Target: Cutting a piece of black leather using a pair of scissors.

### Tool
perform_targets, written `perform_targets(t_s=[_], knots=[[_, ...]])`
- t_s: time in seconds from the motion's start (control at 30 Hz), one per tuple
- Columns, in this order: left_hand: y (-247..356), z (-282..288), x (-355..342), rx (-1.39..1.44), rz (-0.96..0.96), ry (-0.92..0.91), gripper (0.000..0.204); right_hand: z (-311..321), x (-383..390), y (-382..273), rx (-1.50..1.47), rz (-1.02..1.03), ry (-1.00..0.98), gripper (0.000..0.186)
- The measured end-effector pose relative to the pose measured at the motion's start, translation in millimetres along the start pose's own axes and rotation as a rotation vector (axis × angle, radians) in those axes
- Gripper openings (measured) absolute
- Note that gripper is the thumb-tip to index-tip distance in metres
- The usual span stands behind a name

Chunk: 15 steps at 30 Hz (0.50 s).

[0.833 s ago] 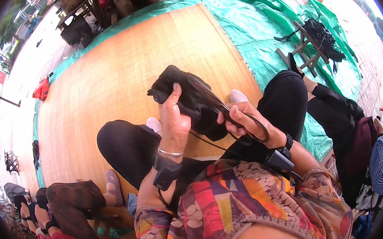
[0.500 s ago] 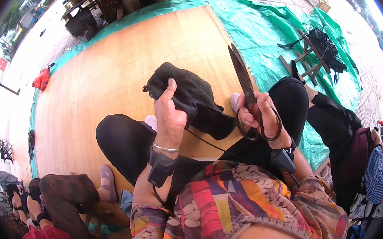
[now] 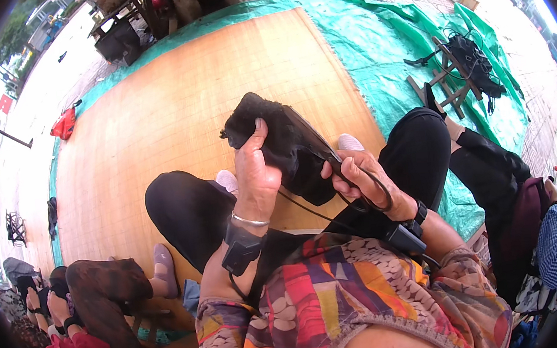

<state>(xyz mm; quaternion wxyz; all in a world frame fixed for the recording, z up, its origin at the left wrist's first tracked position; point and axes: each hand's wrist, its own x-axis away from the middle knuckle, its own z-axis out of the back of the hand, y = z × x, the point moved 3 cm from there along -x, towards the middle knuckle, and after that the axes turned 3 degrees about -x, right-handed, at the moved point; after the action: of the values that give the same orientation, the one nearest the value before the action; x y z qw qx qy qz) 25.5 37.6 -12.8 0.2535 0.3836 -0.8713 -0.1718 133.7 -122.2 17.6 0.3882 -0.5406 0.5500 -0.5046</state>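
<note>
Two bare hands work above a seated person's lap, apart from each other; the left hand (image 3: 256,176) is clamped on one black cloth (image 3: 283,150), thumb pressed on top, seemingly to keep the soft, folded piece steady; the right hand (image 3: 370,182) is wrapped round the handles of one pair of scissors (image 3: 311,134), a hold that appears to let it steer the long blades.

The blades point up and left, lying along the cloth's right side; whether they are parted is hard to tell; the cloth is held up between the two bent knees, probably for clear sight and reach.

Two pale shoes (image 3: 350,142) show beyond it, on one tan mat (image 3: 184,102); the mat lies over one green tarp (image 3: 367,51), perhaps as a cleaner surface; one red bag (image 3: 64,124) sits at the mat's far left.
</note>
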Motion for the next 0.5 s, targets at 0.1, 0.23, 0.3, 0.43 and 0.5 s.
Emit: perform_targets(t_s=[0.1,0.23,0.3,0.43,0.5], knots=[[3,-1,1,0.039,-0.003,-0.031,0.015,-4,-2,0,-0.002,0.034,-0.007,0.053],[10,9,-7,0.014,-0.081,0.064,0.016,8,4,-7,-0.084,0.189,0.011,0.057],[9,8,-7,0.014,-0.120,0.047,0.016,4,3,-10,-0.011,0.078,0.020,0.054],[7,4,-3,-0.018,-0.102,0.013,0.016,-3,1,-6,-0.004,-0.090,-0.010,0.046],[7,-1,-1,-0.016,-0.080,-0.001,0.017,-1,1,-3,-0.042,-0.112,-0.009,0.045]])
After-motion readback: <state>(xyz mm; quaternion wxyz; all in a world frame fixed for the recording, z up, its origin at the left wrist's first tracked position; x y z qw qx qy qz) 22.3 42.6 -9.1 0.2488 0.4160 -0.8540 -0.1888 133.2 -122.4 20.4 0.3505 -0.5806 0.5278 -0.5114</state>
